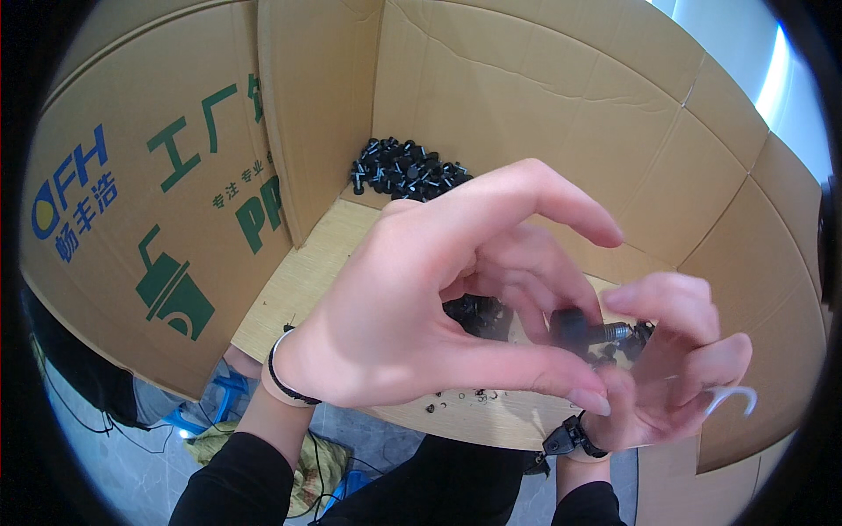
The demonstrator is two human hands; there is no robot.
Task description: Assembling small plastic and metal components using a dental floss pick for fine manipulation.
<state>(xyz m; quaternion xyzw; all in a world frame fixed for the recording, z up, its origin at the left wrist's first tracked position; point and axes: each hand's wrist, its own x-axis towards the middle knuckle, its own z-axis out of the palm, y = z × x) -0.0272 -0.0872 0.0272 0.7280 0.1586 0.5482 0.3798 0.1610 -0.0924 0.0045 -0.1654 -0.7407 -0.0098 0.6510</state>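
My left hand (395, 298) reaches across the middle, its index finger raised and bent. Between its thumb and a lower finger sits a black-headed bolt (570, 330), its metal threaded shank pointing right; the contact is partly blurred. Close beside the shank is my right hand (671, 359), fingers curled, the thumb near my left thumb tip. A pale curved hook-shaped piece (735, 396) sticks out from the right hand's lower fingers; the rest of it is hidden. Behind my left hand, dark parts (481, 316) show through the gap.
Cardboard walls (544, 96) surround the wooden tabletop (311, 254) at the left, back and right. A heap of black-headed bolts (408, 167) lies in the far corner. Tiny dark rings (460, 399) are scattered along the near edge. Below are cables and a greenish sack (320, 469).
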